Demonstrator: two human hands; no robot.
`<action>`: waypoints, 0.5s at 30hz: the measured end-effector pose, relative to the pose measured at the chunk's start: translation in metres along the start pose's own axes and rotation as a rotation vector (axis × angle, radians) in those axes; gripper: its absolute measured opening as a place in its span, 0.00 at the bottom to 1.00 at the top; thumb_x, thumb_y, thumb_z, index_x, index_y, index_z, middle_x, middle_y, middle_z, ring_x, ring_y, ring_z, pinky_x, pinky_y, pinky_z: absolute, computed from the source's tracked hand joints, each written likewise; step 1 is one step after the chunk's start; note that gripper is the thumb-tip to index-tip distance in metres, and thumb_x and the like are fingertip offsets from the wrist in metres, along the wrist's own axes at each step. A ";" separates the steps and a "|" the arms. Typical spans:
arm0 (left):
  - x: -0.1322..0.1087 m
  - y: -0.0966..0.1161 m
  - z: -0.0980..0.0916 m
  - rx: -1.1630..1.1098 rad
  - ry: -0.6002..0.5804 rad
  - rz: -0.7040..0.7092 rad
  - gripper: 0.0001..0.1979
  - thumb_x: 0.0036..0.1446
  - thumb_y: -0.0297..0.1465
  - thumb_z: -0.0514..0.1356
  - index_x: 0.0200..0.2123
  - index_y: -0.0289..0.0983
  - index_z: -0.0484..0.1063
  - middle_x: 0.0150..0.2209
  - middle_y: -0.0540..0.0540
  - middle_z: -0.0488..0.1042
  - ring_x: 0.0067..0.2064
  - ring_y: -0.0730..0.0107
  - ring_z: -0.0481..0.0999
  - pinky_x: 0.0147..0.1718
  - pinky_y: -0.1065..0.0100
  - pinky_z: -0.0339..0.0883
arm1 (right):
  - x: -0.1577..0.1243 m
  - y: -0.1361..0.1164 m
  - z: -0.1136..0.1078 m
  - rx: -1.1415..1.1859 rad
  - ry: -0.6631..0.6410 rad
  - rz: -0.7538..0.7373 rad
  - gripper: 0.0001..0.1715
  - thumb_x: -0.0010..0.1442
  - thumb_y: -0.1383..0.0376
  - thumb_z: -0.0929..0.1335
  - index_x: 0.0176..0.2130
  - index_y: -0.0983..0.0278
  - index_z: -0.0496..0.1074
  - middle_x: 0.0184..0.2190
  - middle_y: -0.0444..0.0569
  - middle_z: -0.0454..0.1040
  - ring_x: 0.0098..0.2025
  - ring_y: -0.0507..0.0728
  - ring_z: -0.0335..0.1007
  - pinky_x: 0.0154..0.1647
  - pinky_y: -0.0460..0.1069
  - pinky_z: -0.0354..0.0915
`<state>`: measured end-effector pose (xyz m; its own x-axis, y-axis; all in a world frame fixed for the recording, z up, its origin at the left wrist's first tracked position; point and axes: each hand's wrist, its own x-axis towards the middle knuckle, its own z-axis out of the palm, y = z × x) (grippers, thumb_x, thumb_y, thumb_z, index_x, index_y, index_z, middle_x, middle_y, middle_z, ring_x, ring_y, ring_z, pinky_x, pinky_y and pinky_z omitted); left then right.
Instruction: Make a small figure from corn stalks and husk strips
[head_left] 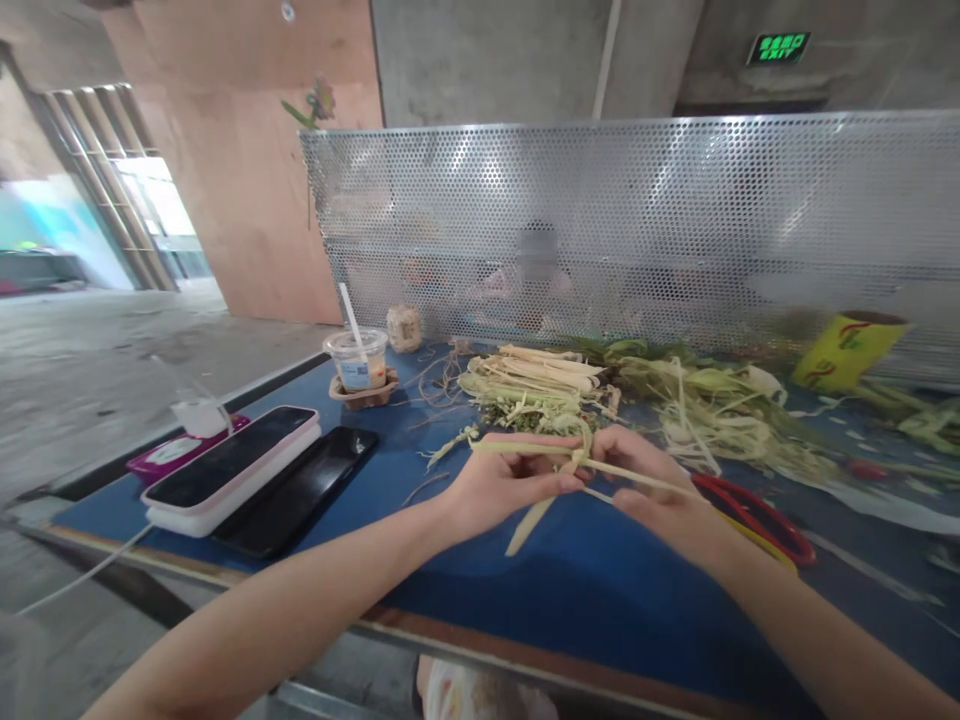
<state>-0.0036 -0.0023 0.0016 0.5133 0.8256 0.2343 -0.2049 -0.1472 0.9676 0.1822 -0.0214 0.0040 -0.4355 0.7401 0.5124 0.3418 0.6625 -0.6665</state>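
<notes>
Pale green leaf strips (534, 527) cross and knot together between my hands, above the blue tabletop. My left hand (499, 480) pinches the strips near the knot (581, 455), with thumb and fingers closed on them. On the other side, my right hand (660, 478) is closed around the strips, and a long strip runs back across its fingers. A pile of pale stalks (536, 370) lies just beyond my hands. Beside my right wrist is a red loop-shaped handle (780, 525) with a yellow edge; the rest of that tool is hidden.
At the left are a pink-edged phone on a white block (232, 460), a black phone (300, 490) and a purple container (169, 455). Behind stand a lidded drink cup (356, 362) and a perforated metal screen (637, 220). Husks (720, 400) and a yellow roll (847, 350) lie right.
</notes>
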 end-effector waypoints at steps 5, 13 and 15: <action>-0.001 0.000 0.003 -0.034 -0.045 -0.042 0.24 0.42 0.26 0.65 0.45 0.36 0.65 0.27 0.50 0.75 0.28 0.76 0.74 0.29 0.75 0.65 | 0.004 0.009 0.005 -0.171 0.119 0.044 0.22 0.53 0.52 0.65 0.43 0.62 0.61 0.35 0.48 0.63 0.36 0.55 0.59 0.36 0.49 0.60; -0.002 -0.001 0.006 -0.031 -0.039 -0.003 0.26 0.43 0.27 0.65 0.41 0.39 0.52 0.22 0.54 0.72 0.22 0.80 0.69 0.23 0.76 0.59 | 0.002 0.006 0.013 0.010 0.129 0.115 0.16 0.51 0.57 0.67 0.40 0.60 0.71 0.40 0.49 0.72 0.43 0.59 0.67 0.44 0.52 0.63; -0.001 -0.002 0.004 -0.006 -0.040 -0.010 0.26 0.42 0.27 0.65 0.40 0.39 0.52 0.24 0.53 0.73 0.24 0.78 0.70 0.25 0.75 0.60 | 0.001 0.004 0.015 0.073 0.186 0.229 0.15 0.50 0.57 0.68 0.37 0.62 0.71 0.31 0.48 0.74 0.34 0.57 0.70 0.36 0.50 0.66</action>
<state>-0.0002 -0.0056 -0.0001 0.5478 0.8048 0.2284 -0.2045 -0.1360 0.9694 0.1709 -0.0197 -0.0065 -0.1921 0.8822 0.4300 0.3495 0.4709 -0.8100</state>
